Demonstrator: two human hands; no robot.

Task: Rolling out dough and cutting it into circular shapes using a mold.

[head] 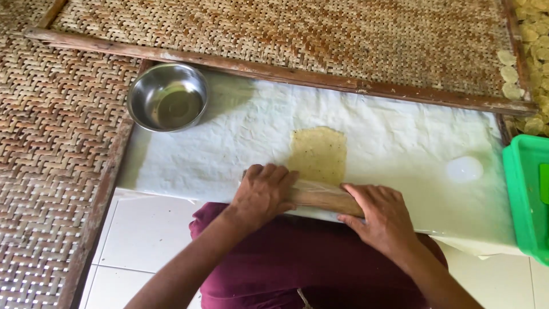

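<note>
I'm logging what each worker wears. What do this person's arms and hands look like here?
Both forearms are bare, with no sleeves in view. The left hand and right hand wear no gloves, rings or watch that I can see. Maroon cloth covers the lap.
</note>
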